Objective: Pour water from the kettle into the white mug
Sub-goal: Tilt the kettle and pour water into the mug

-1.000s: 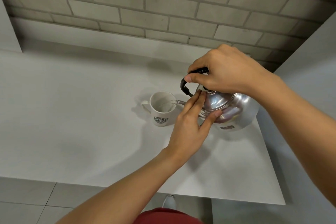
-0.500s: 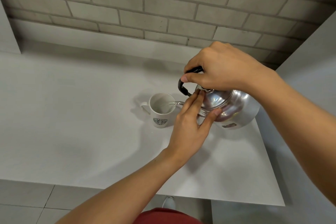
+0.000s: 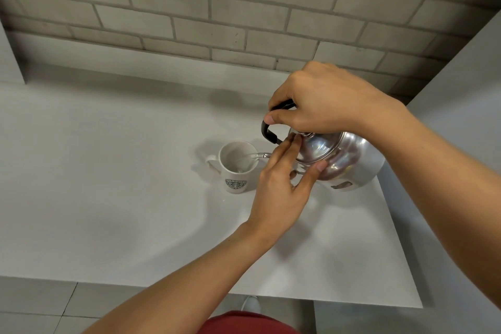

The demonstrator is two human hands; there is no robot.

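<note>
Both hands busy | right hand (image 3: 329, 100) grips kettle (image 3: 349, 160) handle | left hand (image 3: 282, 184) flat on lid (fingers spread) | spout tilts left over mug (image 3: 237, 168)

Left of mug: the worktop (image 3: 95, 184) lies bare, open to a hand.
Right of mug: blocked by the left hand (image 3: 282, 184) and the tilted kettle (image 3: 347, 163).
Above mug: the spout reaches over the white mug (image 3: 237, 167) rim.
Behind: the brick wall (image 3: 217, 8) closes the worktop.
Front edge: bare worktop around the left forearm.

Right hand (image 3: 322, 100) fisted palm-down; left hand (image 3: 282, 184) flat, fingers (image 3: 287, 148) extended.
</note>
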